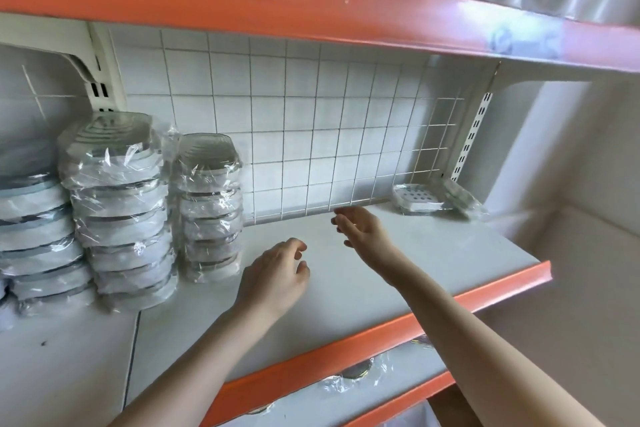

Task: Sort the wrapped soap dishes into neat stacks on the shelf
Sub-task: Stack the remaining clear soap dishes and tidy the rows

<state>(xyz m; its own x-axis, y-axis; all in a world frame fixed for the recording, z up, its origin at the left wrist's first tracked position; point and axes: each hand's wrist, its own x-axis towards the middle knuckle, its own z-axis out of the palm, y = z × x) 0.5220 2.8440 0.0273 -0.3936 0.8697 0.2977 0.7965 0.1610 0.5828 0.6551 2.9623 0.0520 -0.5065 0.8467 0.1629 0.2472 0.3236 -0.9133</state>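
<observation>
Shelf (pixel 398 274), grey with orange edge. Three stacks (pixel 119 208) of wrapped dishes at left of frame. Loose dish (pixel 417 199) at right by wire grid (pixel 311 135). Left hand (pixel 277 279) and right hand (pixel 363 230) empty above mid-shelf, fingers loosely curled.

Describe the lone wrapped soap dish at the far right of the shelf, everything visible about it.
The lone soap dish is pale, rounded-rectangular and looks like plastic, with a grid of dark drain holes in its top. Clear crinkled wrap covers it and trails off to its right. It lies roughly flat on the grey shelf, in the back right corner beside the wire grid panel and the slotted upright. Neither hand touches it; the right hand hovers nearest, to its left, holding nothing.
</observation>
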